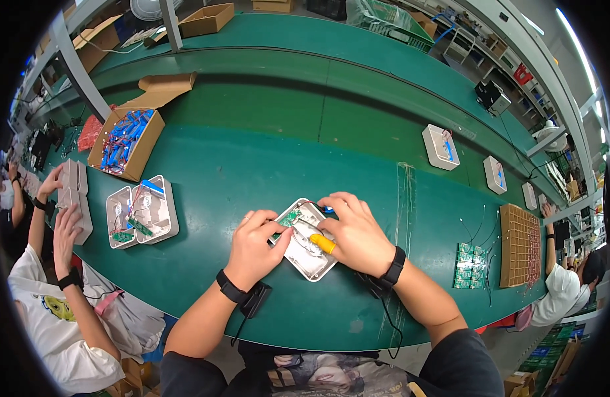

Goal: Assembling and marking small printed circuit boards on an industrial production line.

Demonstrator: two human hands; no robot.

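Observation:
In front of me a white plastic housing [311,268] lies open side up on the table. My left hand [255,246] pinches the edge of a small green circuit board [291,218] at the housing's upper left. Curled over the housing's right side is my right hand [361,233], with a yellow finger cot [322,243] on one digit. A blue battery cell [328,210] shows partly beneath its fingers. Thin wires run inside the housing between both hands. What the right fingertips grip is hidden. Each wrist wears a black strap.
On the left sit two white housings [174,225] with boards and cells, and a cardboard box [157,132] of blue cells. Green boards [471,266] and a brown divided tray [516,245] are at right. Further housings [441,147] stand beyond. Co-workers' hands [67,228] are at left.

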